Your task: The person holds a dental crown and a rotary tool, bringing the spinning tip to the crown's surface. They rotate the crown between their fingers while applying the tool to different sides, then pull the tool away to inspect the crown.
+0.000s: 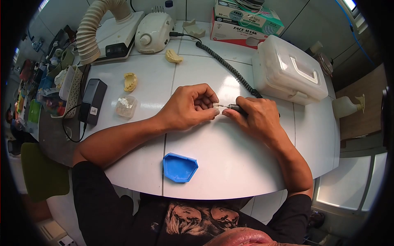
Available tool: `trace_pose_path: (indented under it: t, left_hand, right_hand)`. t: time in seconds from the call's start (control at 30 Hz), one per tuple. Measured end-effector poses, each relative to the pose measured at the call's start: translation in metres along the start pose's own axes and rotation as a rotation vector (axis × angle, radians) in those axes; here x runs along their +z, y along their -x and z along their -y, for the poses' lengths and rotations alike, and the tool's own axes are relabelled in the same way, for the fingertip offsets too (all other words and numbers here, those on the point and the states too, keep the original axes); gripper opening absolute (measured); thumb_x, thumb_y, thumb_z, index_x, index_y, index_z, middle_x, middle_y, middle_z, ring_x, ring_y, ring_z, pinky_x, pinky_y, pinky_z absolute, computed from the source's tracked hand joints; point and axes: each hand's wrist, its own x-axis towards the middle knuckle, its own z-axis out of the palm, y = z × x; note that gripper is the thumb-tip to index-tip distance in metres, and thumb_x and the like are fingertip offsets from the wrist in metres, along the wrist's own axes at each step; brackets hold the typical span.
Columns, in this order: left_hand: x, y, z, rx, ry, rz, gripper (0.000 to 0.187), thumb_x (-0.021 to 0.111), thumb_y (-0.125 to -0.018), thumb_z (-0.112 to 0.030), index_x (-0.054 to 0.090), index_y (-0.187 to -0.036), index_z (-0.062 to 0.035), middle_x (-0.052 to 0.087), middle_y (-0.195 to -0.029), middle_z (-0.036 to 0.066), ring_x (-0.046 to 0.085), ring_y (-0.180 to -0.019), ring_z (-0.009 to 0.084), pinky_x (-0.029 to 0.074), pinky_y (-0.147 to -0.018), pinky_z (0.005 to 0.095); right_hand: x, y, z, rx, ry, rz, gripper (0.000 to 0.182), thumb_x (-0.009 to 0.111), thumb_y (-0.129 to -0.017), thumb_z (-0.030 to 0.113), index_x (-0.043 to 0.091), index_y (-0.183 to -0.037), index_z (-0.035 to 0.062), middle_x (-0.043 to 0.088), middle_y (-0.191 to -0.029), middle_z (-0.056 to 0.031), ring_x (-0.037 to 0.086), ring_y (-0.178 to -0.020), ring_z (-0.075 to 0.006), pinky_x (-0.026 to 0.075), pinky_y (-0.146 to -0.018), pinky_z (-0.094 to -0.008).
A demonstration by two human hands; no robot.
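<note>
Near the middle of the white table, my left hand (pixel 188 105) is closed, its thumb and fingers pinching a small whitish piece (pixel 216 106). My right hand (pixel 260 119) is wrapped round a dark rotary handpiece (pixel 236 108), whose thin metal tip points left and meets the piece or lies very close to it. A coiled black cord (pixel 225 64) runs from the handpiece's side of the table to a white control unit (pixel 152 33) at the back. The piece is partly hidden by my left fingertips.
A blue tray (pixel 180 168) lies near the front edge. Left of my hands are a clear box (pixel 126 106), a yellowish dental cast (pixel 130 82) and a black adapter (pixel 93 102). Another cast (pixel 173 56), mask boxes (pixel 242 30) and a translucent case (pixel 289 69) stand farther back.
</note>
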Motion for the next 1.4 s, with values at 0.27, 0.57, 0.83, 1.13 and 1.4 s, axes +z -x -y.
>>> trace_pose_path:
  t: [0.27, 0.57, 0.83, 1.13, 1.4]
  left_hand:
    - [-0.0001, 0.0001, 0.0024, 0.015, -0.008, -0.001, 0.025, 0.079, -0.098, -0.008, 0.065, -0.116, 0.0030, 0.073, -0.100, 0.009, 0.076, -0.090, 0.0117, 0.060, -0.077, 0.0219]
    - [0.0011, 0.0005, 0.0020, 0.014, 0.006, 0.000, 0.026, 0.080, -0.097, -0.009, 0.066, -0.116, 0.0026, 0.074, -0.098, 0.008, 0.076, -0.090, 0.0109, 0.058, -0.075, 0.0214]
    - [0.0007, 0.0009, 0.0016, 0.012, 0.019, 0.008, 0.026, 0.079, -0.098, -0.009, 0.066, -0.117, 0.0025, 0.074, -0.099, 0.008, 0.076, -0.089, 0.0114, 0.059, -0.076, 0.0216]
    - [0.0012, 0.0014, 0.0004, 0.015, 0.029, 0.010, 0.025, 0.079, -0.099, -0.009, 0.066, -0.117, 0.0023, 0.075, -0.098, 0.008, 0.076, -0.089, 0.0110, 0.058, -0.074, 0.0216]
    - [0.0013, 0.0006, 0.0032, 0.019, 0.051, 0.014, 0.026, 0.079, -0.099, -0.009, 0.066, -0.118, 0.0022, 0.075, -0.098, 0.008, 0.075, -0.089, 0.0107, 0.058, -0.075, 0.0222]
  right_hand:
    - [-0.0017, -0.0008, 0.0004, 0.004, 0.014, 0.022, 0.059, 0.071, -0.100, 0.062, 0.072, -0.076, 0.0082, 0.070, -0.065, -0.0111, 0.070, -0.059, -0.0364, 0.054, -0.056, -0.0479]
    - [0.0020, 0.0003, -0.0040, -0.013, -0.020, -0.011, 0.058, 0.071, -0.100, 0.061, 0.069, -0.076, 0.0085, 0.069, -0.065, -0.0104, 0.070, -0.059, -0.0360, 0.054, -0.056, -0.0473]
    - [-0.0001, 0.0002, -0.0019, -0.031, -0.013, -0.007, 0.057, 0.072, -0.100, 0.060, 0.069, -0.076, 0.0083, 0.068, -0.064, -0.0111, 0.069, -0.058, -0.0367, 0.053, -0.056, -0.0481]
    - [-0.0024, -0.0002, -0.0006, -0.014, -0.023, 0.012, 0.057, 0.072, -0.100, 0.060, 0.070, -0.076, 0.0075, 0.068, -0.064, -0.0117, 0.069, -0.058, -0.0377, 0.053, -0.057, -0.0490]
    - [-0.0021, -0.0013, -0.0021, -0.013, -0.019, 0.017, 0.059, 0.070, -0.100, 0.062, 0.070, -0.076, 0.0076, 0.069, -0.064, -0.0119, 0.070, -0.059, -0.0379, 0.054, -0.057, -0.0488]
